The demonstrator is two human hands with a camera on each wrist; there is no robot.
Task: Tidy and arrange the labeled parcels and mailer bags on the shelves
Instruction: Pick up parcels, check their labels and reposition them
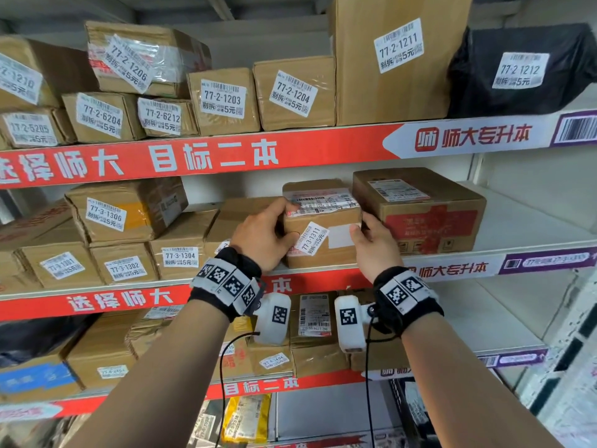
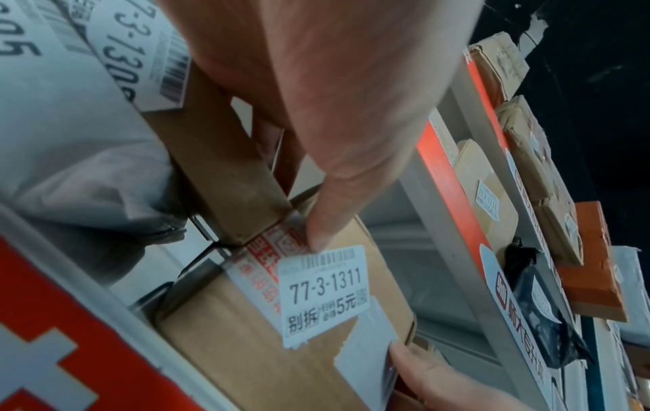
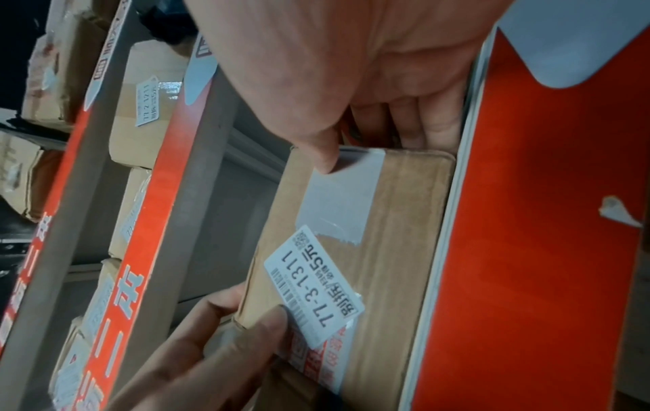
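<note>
Your left hand [image 1: 263,236] is wrapped round the left end of the 77-3-1311 box [image 1: 323,227], thumb by its label [image 2: 325,293]. The box sits on the middle shelf [image 1: 533,227], front edge, tight against a bigger red-printed box [image 1: 429,221]. Your right hand [image 1: 374,244] grips its right end, fingers [image 3: 436,122] tucked between the two.

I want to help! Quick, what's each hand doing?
Left hand: gripping the small brown cardboard box labelled 77-3-1311.
Right hand: gripping the same box's other side.

label [image 1: 312,238] on held parcel [image 1: 336,250] reads 77-3-1311.
</note>
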